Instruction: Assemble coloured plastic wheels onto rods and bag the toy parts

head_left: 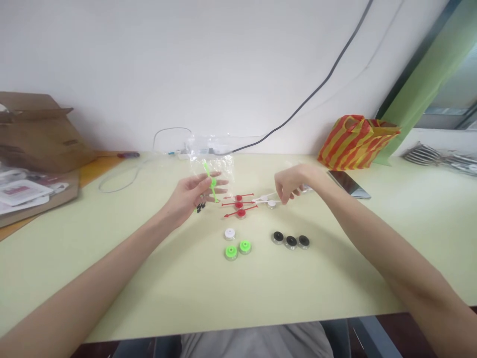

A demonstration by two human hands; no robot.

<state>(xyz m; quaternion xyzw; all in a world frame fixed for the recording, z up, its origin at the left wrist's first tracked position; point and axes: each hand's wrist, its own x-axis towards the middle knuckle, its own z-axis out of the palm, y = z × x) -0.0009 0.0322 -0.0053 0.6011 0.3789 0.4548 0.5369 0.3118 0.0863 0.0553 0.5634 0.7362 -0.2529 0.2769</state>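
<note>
My left hand (190, 196) is raised over the table, its thumb pressing a bright green arrow spinner (212, 183) against the fingers. Just below it, small black pieces (201, 207) are partly covered by that hand. My right hand (292, 183) is closed in a pinch at the end of a white arrow (274, 201), beside clear-based white spinners. Between the hands lie three red arrow spinners (239, 205) in a stack of rows. Nearer me are a white round base (230, 234), two green round bases (238, 249) and three black round bases (291, 242).
A clear plastic bag (212, 154) and a power strip stand against the wall. A phone (349, 184) and a red-yellow striped bag (356, 141) sit right. Cardboard boxes (40, 132) occupy the left. A black cable (316, 92) hangs along the wall.
</note>
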